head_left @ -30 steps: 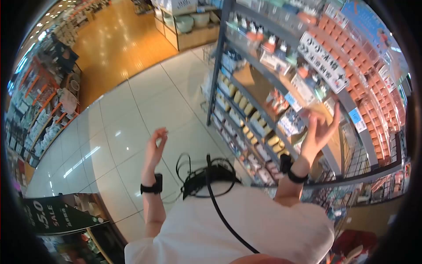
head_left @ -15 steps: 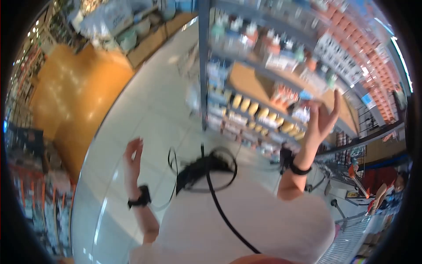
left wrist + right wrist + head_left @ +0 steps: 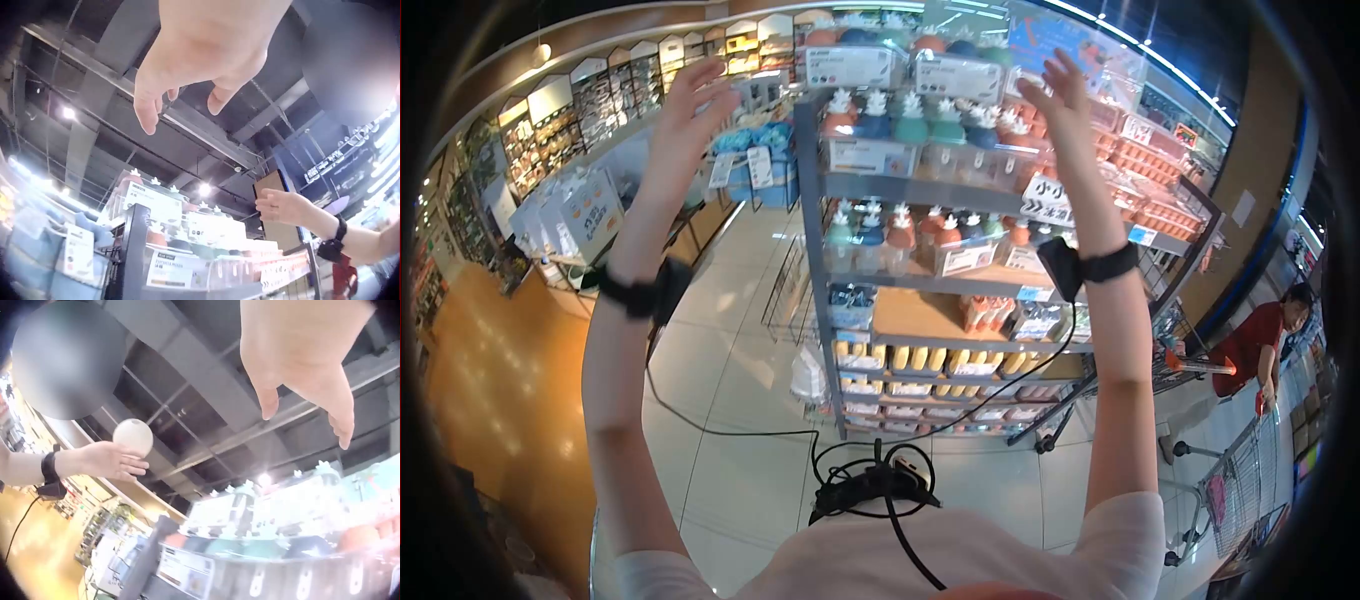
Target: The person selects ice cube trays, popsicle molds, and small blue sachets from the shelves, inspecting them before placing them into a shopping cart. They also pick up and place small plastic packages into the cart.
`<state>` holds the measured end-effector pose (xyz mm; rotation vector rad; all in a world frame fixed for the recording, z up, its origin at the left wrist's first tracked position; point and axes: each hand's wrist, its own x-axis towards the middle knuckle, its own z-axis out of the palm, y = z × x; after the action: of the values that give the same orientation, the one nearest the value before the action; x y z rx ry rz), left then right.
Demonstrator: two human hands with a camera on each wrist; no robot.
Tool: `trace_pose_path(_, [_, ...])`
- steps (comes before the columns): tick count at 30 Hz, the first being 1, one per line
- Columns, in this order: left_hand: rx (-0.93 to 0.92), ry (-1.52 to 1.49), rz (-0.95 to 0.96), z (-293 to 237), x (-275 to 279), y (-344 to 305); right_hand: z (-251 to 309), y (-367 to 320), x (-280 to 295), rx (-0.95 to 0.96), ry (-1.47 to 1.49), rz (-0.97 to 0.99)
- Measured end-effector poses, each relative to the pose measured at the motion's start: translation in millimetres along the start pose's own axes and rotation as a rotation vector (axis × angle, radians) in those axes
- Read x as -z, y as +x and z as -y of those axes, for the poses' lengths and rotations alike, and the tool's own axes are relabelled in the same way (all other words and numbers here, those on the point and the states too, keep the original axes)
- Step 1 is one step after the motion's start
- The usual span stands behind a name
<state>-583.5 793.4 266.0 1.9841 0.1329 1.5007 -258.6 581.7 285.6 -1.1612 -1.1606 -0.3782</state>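
Note:
Both hands are raised in front of the body and hold nothing. My left hand is up at the left, its fingers relaxed and slightly bent, near blue cloth goods with white tags. In the left wrist view, thumb and fingers of that left hand stand apart with air between them. Up at the right, my right hand overlaps the upper shelves, fingers loosely spread. The right wrist view shows this right hand empty above plastic containers with leaf-shaped tops.
A grey shelf rack stands ahead with boxed containers and yellow items. Orange trays fill its right side. A person in red stands by a shopping cart at right. A cable hangs between the wrists.
Both hands have risen from waist level to the top of the view. The view has turned toward the rack and tilted up; the person with the cart shows more fully.

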Motion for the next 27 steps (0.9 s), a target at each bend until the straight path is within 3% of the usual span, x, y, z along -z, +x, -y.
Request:
trace_pose_path(4, [0.070,0.121,-0.062,62.2,-44.3,98.4,-53.1,51.8,-13.0,-0.297,-0.110,-0.016])
trace_pose_path(8, [0.314,0.190,-0.010,84.5,-66.9,123.7,-75.5,76.4,-7.2,-0.415,-0.202,0.181])
trace_pose_path(11, [0.253,0.292,0.109,102.9,-63.8,129.4,-113.7,92.2,-9.0,-0.432,-0.268,0.181])
trace_pose_path(12, [0.285,0.309,0.136,129.2,-58.8,140.1,-97.5,84.1,-11.6,-0.456,-0.319,0.162])
trace_pose_path(15, [0.299,0.206,0.116,129.2,-58.3,130.5,-117.3,88.7,-13.4,-0.428,-0.293,0.146])
trace_pose_path(22, [0.476,0.144,0.132,118.6,-68.3,117.9,-84.2,68.6,-13.8,-0.415,-0.015,0.167])
trace_pose_path(25, [0.454,0.083,0.085,123.7,-76.7,117.6,-125.2,91.2,-13.9,-0.386,0.019,0.402])
trace_pose_path(27, [0.437,0.010,0.060,125.5,-77.7,116.7,-128.8,93.8,-14.8,-0.346,0.042,0.408])
